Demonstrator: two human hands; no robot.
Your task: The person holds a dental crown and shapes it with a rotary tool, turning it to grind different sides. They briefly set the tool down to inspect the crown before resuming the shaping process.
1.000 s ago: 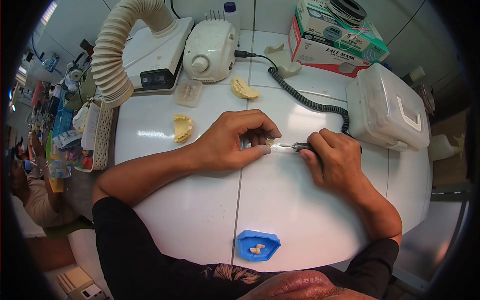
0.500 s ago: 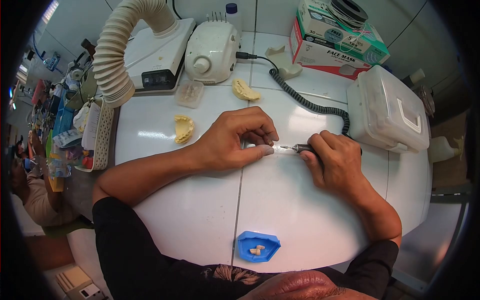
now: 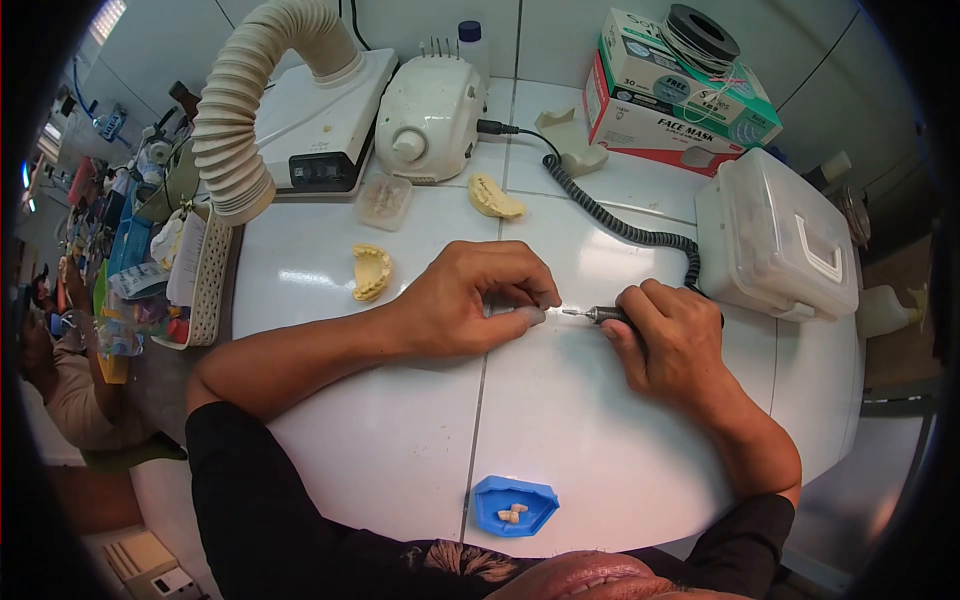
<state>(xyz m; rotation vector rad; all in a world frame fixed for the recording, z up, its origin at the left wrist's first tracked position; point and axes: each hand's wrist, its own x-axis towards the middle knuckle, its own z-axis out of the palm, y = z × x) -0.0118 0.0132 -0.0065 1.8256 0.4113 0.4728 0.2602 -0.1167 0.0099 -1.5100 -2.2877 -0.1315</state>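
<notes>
The drill (image 3: 614, 316), in the head view, sat in the right hand (image 3: 668, 338), whose fingers were wrapped round it, its bit (image 3: 577, 312) pointing just beside the left hand (image 3: 488, 300). That hand was curled, thumb near forefinger; whether it gripped anything could not be told. A blue tray (image 3: 489, 494) stood well apart.

A pale tiled wall (image 3: 560, 40) stands behind a glossy white tabletop (image 3: 380, 430).

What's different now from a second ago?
The left hand brought its fingers nearer its thumb, and the small pale piece there no longer shows clearly. The right hand still holds the dark tool; the blue dish and yellow models stayed put.
</notes>
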